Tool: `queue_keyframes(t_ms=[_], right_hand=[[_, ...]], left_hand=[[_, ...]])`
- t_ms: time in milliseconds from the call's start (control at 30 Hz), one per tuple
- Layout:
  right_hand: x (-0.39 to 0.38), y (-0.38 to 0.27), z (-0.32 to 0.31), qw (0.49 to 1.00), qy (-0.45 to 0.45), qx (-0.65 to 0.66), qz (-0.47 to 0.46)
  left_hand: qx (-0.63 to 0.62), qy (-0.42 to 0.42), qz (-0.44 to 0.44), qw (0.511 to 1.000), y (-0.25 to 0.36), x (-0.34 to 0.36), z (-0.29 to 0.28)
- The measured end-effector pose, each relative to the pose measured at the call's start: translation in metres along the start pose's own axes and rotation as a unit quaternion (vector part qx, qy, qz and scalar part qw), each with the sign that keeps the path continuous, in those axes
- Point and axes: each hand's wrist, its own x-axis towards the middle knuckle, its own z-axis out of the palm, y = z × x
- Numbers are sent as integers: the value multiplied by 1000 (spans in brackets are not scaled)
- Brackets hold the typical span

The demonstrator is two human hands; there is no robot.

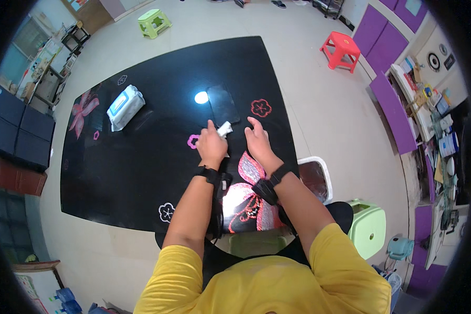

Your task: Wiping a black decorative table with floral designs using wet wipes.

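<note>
Two hands at a glossy black counter, one gripping a scrunched white wipe

Left hand (211, 146) has its fingers curled tight round a white wipe (224, 128), which pokes out past the knuckles just above the counter (141, 172). Right hand (258, 142) lies flat beside it, fingers pressed together and pointing away, touching the top. Both wrists wear black bands. Right under the hands there's a pink and red flower pattern (248, 193) painted on the black. Just beyond the fingers lies a flat dark rectangular thing (223, 103), with a lamp glare next to it. Further out to the left of the fingers sits a soft white wipes pack (124, 107) with a blue lid flap. Past the counter's far edge: pale floor, a green stool (154, 22) left, a red stool (341, 49) right, purple cabinets (387, 44) along the right wall.
</note>
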Motion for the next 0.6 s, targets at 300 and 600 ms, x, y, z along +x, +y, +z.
queue_keyframes(t_ms=[300, 600], right_hand=[[37, -7, 25, 997, 43, -42, 50], [-109, -15, -73, 989, -57, -78, 116]], left_hand=[[-87, -45, -27, 995, -4, 2, 0], [-211, -237, 87, 944, -23, -136, -34]])
